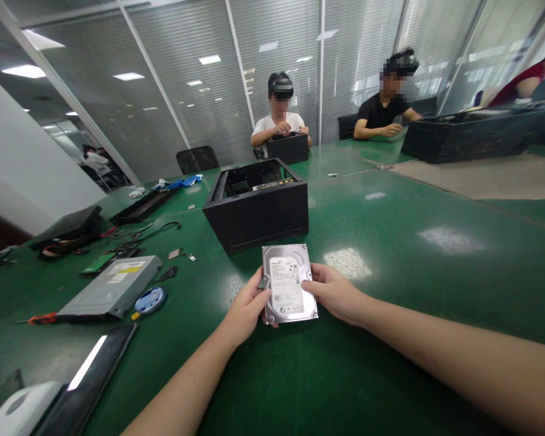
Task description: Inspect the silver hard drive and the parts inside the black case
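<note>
A silver hard drive (287, 284) with a white label facing up is held between both hands in the middle of the head view. My left hand (247, 309) grips its left edge, thumb on top and fingers curling beneath. On the opposite edge my right hand (333, 292) is closed, its thumb pressing the label side. Just beyond the drive, a black computer case (258, 215) lies on the green table (390, 254) with its top side open. Part of a circuit board shows inside the case.
To the left lie an optical drive (111, 284), a blue round tape-like item (149, 300), a screwdriver (43, 318), cables and a dark tablet-like slab (88, 375). Across the table, one person (279, 121) handles a small black case; another (384, 112) sits by a larger case (467, 136).
</note>
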### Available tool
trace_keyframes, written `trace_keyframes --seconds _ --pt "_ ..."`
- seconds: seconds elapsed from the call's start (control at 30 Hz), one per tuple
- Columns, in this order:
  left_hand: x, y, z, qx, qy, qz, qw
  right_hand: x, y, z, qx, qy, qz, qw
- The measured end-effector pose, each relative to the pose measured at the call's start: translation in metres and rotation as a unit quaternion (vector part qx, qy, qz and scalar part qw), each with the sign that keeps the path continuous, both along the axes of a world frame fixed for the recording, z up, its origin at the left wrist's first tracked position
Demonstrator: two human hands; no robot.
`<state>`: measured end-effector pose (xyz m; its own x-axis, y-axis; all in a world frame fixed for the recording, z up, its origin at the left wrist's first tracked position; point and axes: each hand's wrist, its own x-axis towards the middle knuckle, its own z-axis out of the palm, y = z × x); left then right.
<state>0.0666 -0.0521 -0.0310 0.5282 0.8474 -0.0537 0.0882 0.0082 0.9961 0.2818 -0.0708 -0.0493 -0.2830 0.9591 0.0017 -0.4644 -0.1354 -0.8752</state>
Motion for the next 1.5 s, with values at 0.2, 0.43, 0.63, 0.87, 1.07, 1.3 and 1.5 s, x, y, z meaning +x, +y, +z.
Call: trace_keyframes --seconds 0.2,0.43,0.63,0.87,1.07,1.3,1.5 --pt "0.0 0.0 0.002 0.0 0.005 0.001 1.0 -0.001 0.001 0.0 -0.001 0.01 -0.003 1.0" --pt "-0.001 0.0 0.001 -0.001 0.007 -0.003 1.0 -0.001 0.0 0.003 -0.008 0.007 -0.002 1.0" --pt "0.0 0.0 0.001 -0.011 0.0 -0.001 1.0 0.0 0.0 -0.001 -0.002 0.011 0.0 1.0" --pt "0.0 0.0 -0.002 -0.008 -0.006 0.009 1.0 0.0 0.001 -0.002 -0.006 0.012 0.002 1.0" --pt "0.0 0.0 -0.003 -0.005 -0.021 -0.007 1.0 0.001 0.003 -0.005 0.004 0.016 0.006 1.0" --pt "-0.001 0.001 -0.003 0.005 -0.003 -0.011 1.0 0.001 0.003 -0.008 0.002 0.011 0.004 1.0" --pt "0.0 0.001 -0.002 0.005 -0.005 -0.007 1.0 0.002 0.004 -0.011 0.004 0.012 0.0 1.0"
